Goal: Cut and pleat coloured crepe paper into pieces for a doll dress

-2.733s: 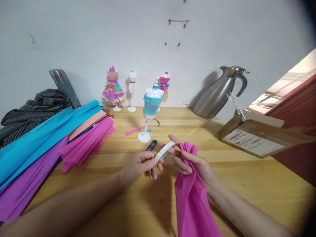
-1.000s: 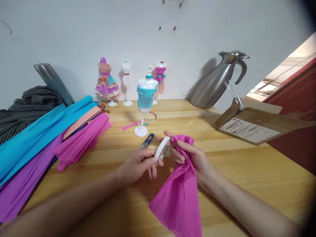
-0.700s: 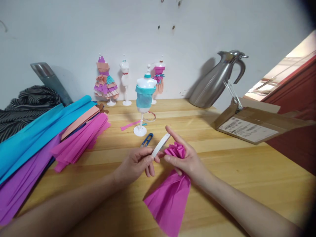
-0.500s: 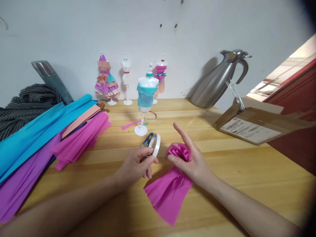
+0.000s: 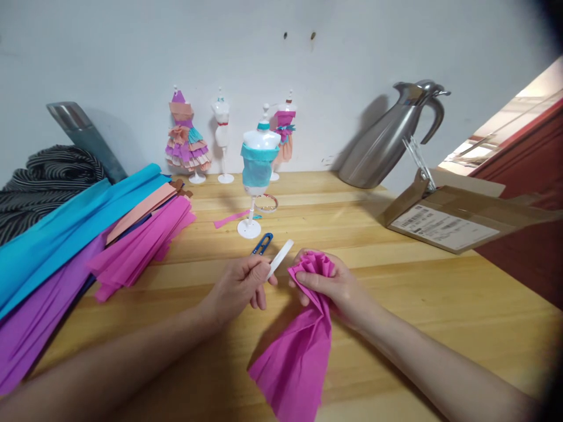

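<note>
My left hand (image 5: 237, 287) pinches a white roll of tape (image 5: 280, 258) between thumb and fingers, held edge-on just left of my right hand. My right hand (image 5: 329, 287) grips the gathered top of a magenta crepe paper sheet (image 5: 299, 351); the ruffled end sticks up from my fist and the rest fans down onto the wooden table (image 5: 396, 281). Blue thread snips (image 5: 263, 244) lie on the table just beyond the tape. Behind them stands a small white mannequin (image 5: 257, 170) wrapped in turquoise paper.
Stacked turquoise, peach, magenta and purple crepe paper (image 5: 88, 234) covers the left side. Three more mini mannequins (image 5: 222, 138) stand against the wall, two of them dressed. A steel jug (image 5: 387, 146) and a flattened cardboard box (image 5: 448, 220) sit at right. Striped cloth (image 5: 48, 176) lies far left.
My right hand has bunched the magenta paper's top into a ruffle and closed its fingers around it. The tape roll drew away from the paper, then tilted back towards it.
</note>
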`<state>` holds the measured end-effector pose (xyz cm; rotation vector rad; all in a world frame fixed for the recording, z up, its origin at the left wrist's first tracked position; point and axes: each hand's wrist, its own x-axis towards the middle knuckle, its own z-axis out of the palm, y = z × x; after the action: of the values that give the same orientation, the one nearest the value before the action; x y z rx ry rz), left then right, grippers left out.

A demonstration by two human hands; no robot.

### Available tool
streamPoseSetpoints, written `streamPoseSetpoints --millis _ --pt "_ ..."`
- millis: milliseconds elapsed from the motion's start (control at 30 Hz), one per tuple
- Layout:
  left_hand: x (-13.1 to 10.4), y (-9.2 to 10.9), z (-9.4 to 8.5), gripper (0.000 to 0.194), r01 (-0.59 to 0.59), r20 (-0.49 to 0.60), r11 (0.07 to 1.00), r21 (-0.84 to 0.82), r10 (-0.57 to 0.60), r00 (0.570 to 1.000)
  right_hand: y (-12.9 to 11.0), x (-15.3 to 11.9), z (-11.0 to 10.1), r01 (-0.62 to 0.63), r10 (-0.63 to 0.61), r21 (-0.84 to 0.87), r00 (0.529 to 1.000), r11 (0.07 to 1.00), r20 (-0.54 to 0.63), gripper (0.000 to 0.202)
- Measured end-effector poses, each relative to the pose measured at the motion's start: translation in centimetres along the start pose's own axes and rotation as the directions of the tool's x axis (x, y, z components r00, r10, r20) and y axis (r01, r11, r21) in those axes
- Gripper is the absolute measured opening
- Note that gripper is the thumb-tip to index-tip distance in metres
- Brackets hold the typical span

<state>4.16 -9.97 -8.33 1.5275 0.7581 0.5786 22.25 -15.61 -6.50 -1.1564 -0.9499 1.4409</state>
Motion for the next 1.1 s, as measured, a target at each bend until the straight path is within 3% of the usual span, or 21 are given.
streamPoseSetpoints --millis 200,400,533,700,900,1100 --pt "0.5 -0.4 -0.4 0.021 -0.052 -0.02 0.998 -0.02 0.052 0.998 0.1 0.1 0.2 -0.006 0.005 0.014 1.0 1.0 0.019 0.033" --pt "-0.1 0.5 -0.1 0.02 -0.103 -0.039 0.987 0.122 0.109 0.993 0.6 0.2 -0.1 0.157 -0.159 -0.113 0.987 0.981 -0.011 0.033" --pt "-0.6 1.0 0.6 0.016 -0.131 -0.011 0.982 0.139 0.134 0.991 0.3 -0.1 0.2 0.231 -0.228 -0.219 0.973 0.948 0.042 0.034" --pt "-0.6 0.1 1.1 0.016 -0.031 0.057 1.0 -0.002 0.031 0.998 -0.2 -0.7 0.4 0.263 -0.255 -0.291 0.965 0.92 0.063 0.037" --pt "-0.1 -0.1 0.3 0.028 0.031 0.127 0.993 -0.115 -0.016 0.992 -0.4 -0.7 0.2 0.253 -0.246 -0.235 0.968 0.939 0.056 0.036" --pt "-0.1 0.4 0.2 0.038 0.098 0.055 0.986 -0.138 -0.091 0.994 -0.3 -0.5 0.4 0.241 -0.219 -0.285 0.97 0.928 0.107 0.037"
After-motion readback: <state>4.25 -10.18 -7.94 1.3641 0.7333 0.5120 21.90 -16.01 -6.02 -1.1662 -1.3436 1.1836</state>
